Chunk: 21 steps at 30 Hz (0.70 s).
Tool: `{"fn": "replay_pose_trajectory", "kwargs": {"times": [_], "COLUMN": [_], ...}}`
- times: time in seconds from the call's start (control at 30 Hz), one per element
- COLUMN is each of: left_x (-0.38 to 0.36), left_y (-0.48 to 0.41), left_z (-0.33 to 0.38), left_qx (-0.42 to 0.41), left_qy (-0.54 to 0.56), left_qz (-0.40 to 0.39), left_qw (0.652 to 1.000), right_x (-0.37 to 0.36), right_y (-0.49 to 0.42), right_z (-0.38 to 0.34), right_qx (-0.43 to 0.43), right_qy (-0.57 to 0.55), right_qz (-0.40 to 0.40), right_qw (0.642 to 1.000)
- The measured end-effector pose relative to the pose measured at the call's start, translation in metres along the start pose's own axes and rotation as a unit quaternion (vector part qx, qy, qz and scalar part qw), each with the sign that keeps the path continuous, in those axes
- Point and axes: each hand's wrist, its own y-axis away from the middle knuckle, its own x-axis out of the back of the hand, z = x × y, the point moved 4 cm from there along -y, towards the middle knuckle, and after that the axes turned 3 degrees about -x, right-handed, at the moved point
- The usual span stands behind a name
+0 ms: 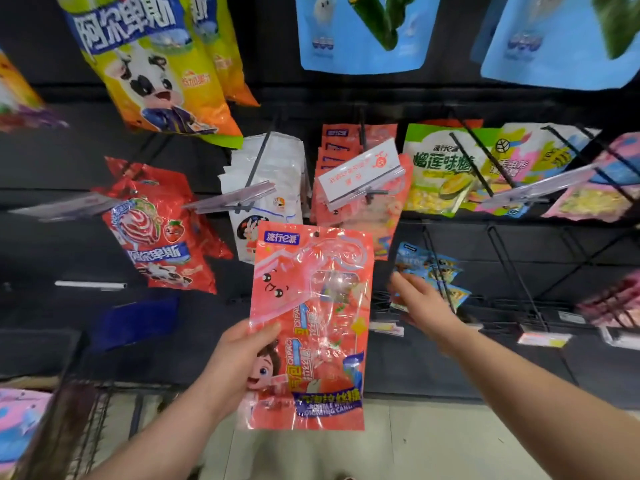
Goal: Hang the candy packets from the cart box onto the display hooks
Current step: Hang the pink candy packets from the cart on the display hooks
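My left hand (pixel 239 355) grips a coral-red candy packet (pixel 311 323) by its left edge and holds it upright in front of the display. The packet's hang hole is at its top, just below a hook (pixel 362 133) that carries several matching coral-red packets (pixel 360 202) behind a white price tag (pixel 360 171). My right hand (pixel 420 303) is blurred, with its fingers stretched out and nothing in it. It reaches toward small blue packets (pixel 429 271) on a lower hook.
Black wire hooks (pixel 512 271) at lower right stand bare. White packets (pixel 266 188), red lollipop bags (pixel 159 233) and green durian candy bags (pixel 440 171) hang on neighbouring hooks. The wire cart (pixel 83 427) with pink packets (pixel 20 424) sits at lower left.
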Motion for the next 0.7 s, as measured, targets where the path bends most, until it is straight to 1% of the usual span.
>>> {"fn": "replay_pose_trajectory", "kwargs": {"times": [0.07, 0.1, 0.17, 0.2, 0.27, 0.33, 0.37, 0.6, 0.7], "left_x": [-0.009, -0.015, -0.025, -0.03, -0.039, -0.047, -0.05, -0.06, -0.062], "left_y": [-0.002, -0.003, -0.004, -0.004, -0.004, -0.006, -0.007, -0.013, -0.014], "left_z": [0.0, 0.001, 0.004, 0.005, 0.008, 0.01, 0.011, 0.022, 0.024], "left_qx": [0.0, -0.002, -0.002, 0.001, 0.001, 0.003, 0.002, -0.017, -0.021], "left_qy": [0.001, -0.005, -0.016, -0.016, -0.016, -0.016, -0.016, -0.039, -0.043], "left_qz": [-0.01, -0.02, -0.044, -0.054, -0.062, -0.066, -0.07, -0.084, -0.085], "left_qw": [1.0, 1.0, 0.999, 0.998, 0.998, 0.998, 0.997, 0.996, 0.995], "right_x": [-0.009, -0.011, -0.016, -0.017, -0.015, -0.009, -0.007, 0.0, 0.0], "right_y": [0.025, 0.034, 0.05, 0.056, 0.059, 0.057, 0.056, 0.053, 0.05], "right_z": [0.01, 0.015, 0.02, 0.019, 0.018, 0.016, 0.014, 0.002, 0.001], "right_qx": [-0.033, -0.039, -0.017, 0.005, 0.051, 0.072, 0.081, 0.1, 0.096], "right_qy": [-0.035, -0.045, -0.059, -0.068, -0.07, -0.058, -0.056, -0.041, -0.042], "right_qz": [-0.082, -0.107, -0.128, -0.123, -0.076, -0.025, -0.013, 0.006, 0.014], "right_qw": [0.996, 0.993, 0.99, 0.99, 0.993, 0.995, 0.995, 0.994, 0.994]}}
